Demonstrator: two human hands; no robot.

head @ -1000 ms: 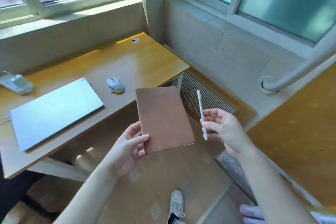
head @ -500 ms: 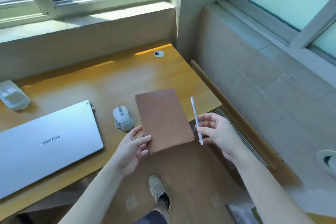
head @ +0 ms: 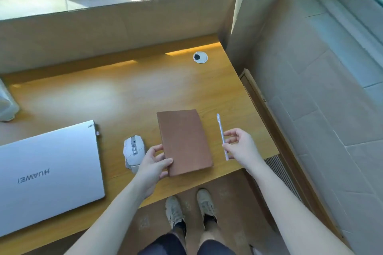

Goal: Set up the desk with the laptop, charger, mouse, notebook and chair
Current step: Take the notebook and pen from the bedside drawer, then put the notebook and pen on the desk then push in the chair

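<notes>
Brown and plainly covered, with a matte, slightly textured surface and no visible lettering, the closed notebook [head: 184, 142] is seen over the front right part of the wooden desk [head: 116, 93], its long sides running roughly from the front edge toward the back edge with a slight tilt. Whether it lies flat on the wood or is held just above it cannot be told. Its near left corner is gripped by the left hand [head: 153, 163], the thumb laid on the cover and the other fingers curled at the left edge and underneath. A slim white pen [head: 222, 136] is pinched in the right hand [head: 241, 147] between thumb and fingertips, the remaining fingers loosely spread; the pen is held just beside the notebook's right edge, nearly parallel to it and apart from it. A white mouse [head: 133, 150] rests on the desk just left of the notebook, partly covered by the left hand. Further toward the left edge a closed silver laptop [head: 49, 176] is laid near the front edge, its lid marked HUAWEI, the letters reading upside down from this view. At the far left edge a pale whitish object [head: 7, 103] is only partly in view and cannot be identified. A round cable grommet [head: 200, 57] is set into the back right corner. Below the front edge, two light shoes [head: 189, 209] are seen on the brown floor.
</notes>
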